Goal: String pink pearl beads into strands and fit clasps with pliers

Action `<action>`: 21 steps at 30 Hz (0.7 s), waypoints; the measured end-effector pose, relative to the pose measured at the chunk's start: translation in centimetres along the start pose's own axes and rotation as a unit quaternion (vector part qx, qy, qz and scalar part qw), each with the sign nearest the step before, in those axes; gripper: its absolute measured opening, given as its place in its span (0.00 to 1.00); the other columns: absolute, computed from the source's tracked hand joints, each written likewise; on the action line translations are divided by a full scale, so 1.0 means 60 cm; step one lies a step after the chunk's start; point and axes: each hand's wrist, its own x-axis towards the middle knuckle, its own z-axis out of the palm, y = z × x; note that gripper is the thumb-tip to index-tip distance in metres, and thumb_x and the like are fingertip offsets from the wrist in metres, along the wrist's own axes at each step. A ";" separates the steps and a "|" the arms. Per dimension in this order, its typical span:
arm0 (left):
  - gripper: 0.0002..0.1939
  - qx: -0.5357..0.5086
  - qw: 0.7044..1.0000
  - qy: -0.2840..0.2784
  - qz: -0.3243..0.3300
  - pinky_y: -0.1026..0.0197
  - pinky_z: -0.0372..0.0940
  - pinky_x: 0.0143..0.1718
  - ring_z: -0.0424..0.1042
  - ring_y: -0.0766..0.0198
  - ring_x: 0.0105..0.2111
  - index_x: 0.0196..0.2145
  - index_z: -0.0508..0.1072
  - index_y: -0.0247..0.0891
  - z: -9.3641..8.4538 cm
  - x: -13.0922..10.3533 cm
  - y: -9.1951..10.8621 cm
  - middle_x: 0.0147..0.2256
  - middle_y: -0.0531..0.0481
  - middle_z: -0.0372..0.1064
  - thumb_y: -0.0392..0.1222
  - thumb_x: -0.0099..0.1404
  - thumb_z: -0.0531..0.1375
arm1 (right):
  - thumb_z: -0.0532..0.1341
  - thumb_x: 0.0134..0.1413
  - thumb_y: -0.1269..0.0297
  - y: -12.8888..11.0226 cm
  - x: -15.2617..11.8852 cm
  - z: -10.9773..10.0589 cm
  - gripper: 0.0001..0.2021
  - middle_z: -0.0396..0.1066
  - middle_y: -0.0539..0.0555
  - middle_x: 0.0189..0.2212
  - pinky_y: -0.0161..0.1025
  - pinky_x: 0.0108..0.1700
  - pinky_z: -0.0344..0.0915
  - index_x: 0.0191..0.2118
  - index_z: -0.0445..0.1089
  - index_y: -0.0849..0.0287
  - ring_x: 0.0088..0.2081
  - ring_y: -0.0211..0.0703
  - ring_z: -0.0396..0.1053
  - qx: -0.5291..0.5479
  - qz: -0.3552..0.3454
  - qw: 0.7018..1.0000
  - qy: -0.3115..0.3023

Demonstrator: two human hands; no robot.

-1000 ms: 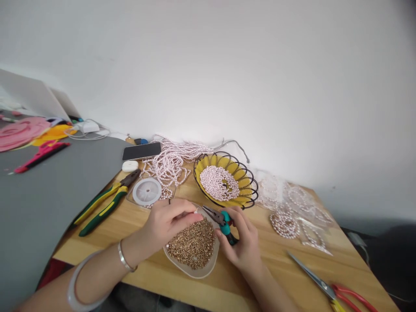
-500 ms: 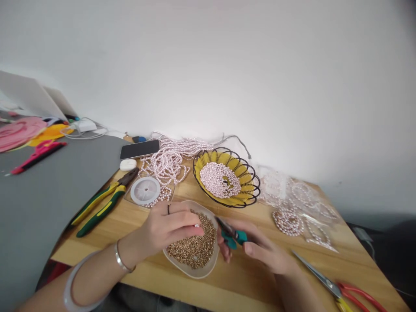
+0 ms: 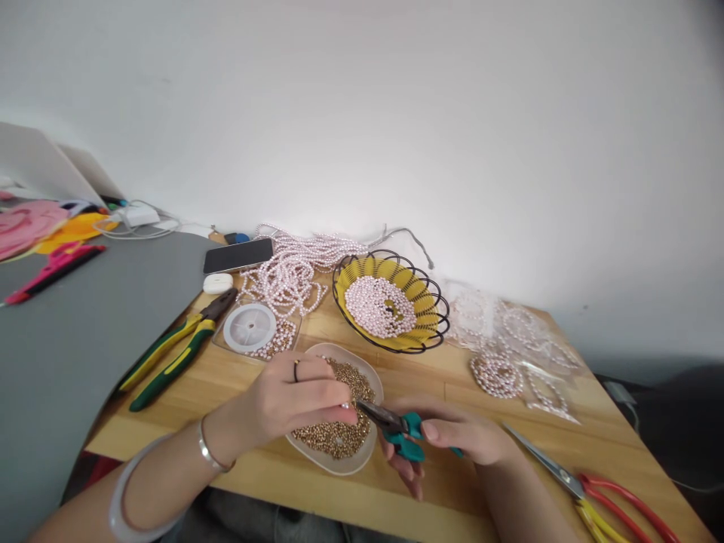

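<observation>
My left hand point(image 3: 305, 400), with a dark ring on one finger, is closed in a pinch over a pale dish point(image 3: 339, 466). Between thumb and fingertip shows a small pearly bead point(image 3: 345, 406). Gold beads point(image 3: 336, 437) fill much of the dish. My right hand point(image 3: 452, 437) grips small teal-handled pliers point(image 3: 404, 434). Their dark jaws point left and end at the left fingertips, close by the bead. Whether the jaws touch the bead I cannot make out.
Behind the dish stands a yellow wire basket point(image 3: 427, 302) of pink beads. Large green-yellow pliers point(image 3: 181, 339), a spool point(image 3: 250, 328), a phone point(image 3: 238, 256) and pink bead strands point(image 3: 288, 279) lie left. Bagged beads point(image 3: 520, 332) and red-handled scissors point(image 3: 577, 483) are on the right.
The teal pliers have swung from blurred and tilted upward beside the dish to pointing left, their tips now at my left fingertips. My left hand keeps its pinch. The view has shifted slightly.
</observation>
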 end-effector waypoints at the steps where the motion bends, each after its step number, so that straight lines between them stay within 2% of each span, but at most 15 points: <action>1: 0.15 -0.001 1.000 -0.005 0.000 0.66 0.70 0.23 0.71 0.71 0.20 0.33 0.71 0.36 0.000 -0.001 0.000 0.22 0.56 0.72 0.44 0.76 0.54 | 0.61 0.60 0.43 0.000 0.000 0.000 0.24 0.74 0.51 0.26 0.35 0.27 0.68 0.43 0.74 0.63 0.24 0.39 0.72 -0.001 0.002 1.000 -0.001; 9: 0.14 -0.006 1.000 -0.008 0.010 0.64 0.71 0.23 0.72 0.69 0.21 0.33 0.72 0.35 -0.001 0.000 0.001 0.23 0.55 0.72 0.43 0.75 0.54 | 0.59 0.60 0.41 0.018 0.002 -0.007 0.27 0.71 0.51 0.24 0.32 0.24 0.61 0.41 0.74 0.66 0.20 0.37 0.69 0.022 0.011 0.999 -0.021; 15: 0.10 -0.003 1.000 -0.003 0.016 0.64 0.72 0.23 0.70 0.69 0.20 0.33 0.74 0.36 -0.002 0.001 0.002 0.23 0.55 0.72 0.42 0.73 0.59 | 0.59 0.59 0.42 0.012 0.005 -0.002 0.26 0.71 0.52 0.22 0.32 0.21 0.63 0.40 0.75 0.67 0.19 0.37 0.67 0.031 0.015 0.999 -0.026; 21: 0.12 -0.007 0.999 -0.011 0.039 0.65 0.71 0.23 0.70 0.70 0.20 0.34 0.73 0.34 -0.001 0.000 0.000 0.23 0.53 0.72 0.41 0.74 0.57 | 0.59 0.58 0.42 0.008 0.006 -0.001 0.27 0.72 0.53 0.21 0.34 0.21 0.68 0.38 0.76 0.67 0.19 0.39 0.69 0.032 0.023 0.999 -0.034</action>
